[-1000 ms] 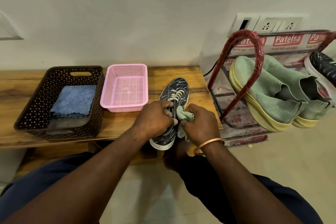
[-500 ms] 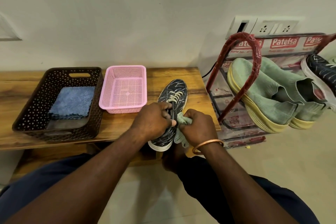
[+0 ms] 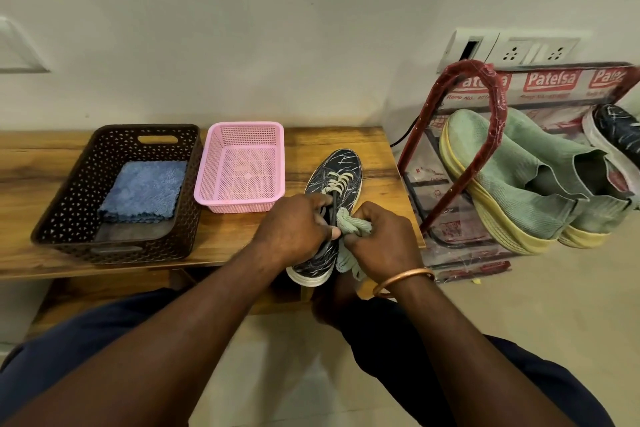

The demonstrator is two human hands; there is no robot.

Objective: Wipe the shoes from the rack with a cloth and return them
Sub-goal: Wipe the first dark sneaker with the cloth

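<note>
The dark sneaker lay on the wooden bench, toe toward 12 o'clock, rack at its 3 o'clock — seemingly light and soft-sided, best steadied at the collar, where the left hand gripped it while the right hand clutched the green cloth against its side.

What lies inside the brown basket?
A folded blue cloth lies on the floor of the brown basket. Bare floor shows in front of it. Anything under the cloth is covered.
</note>
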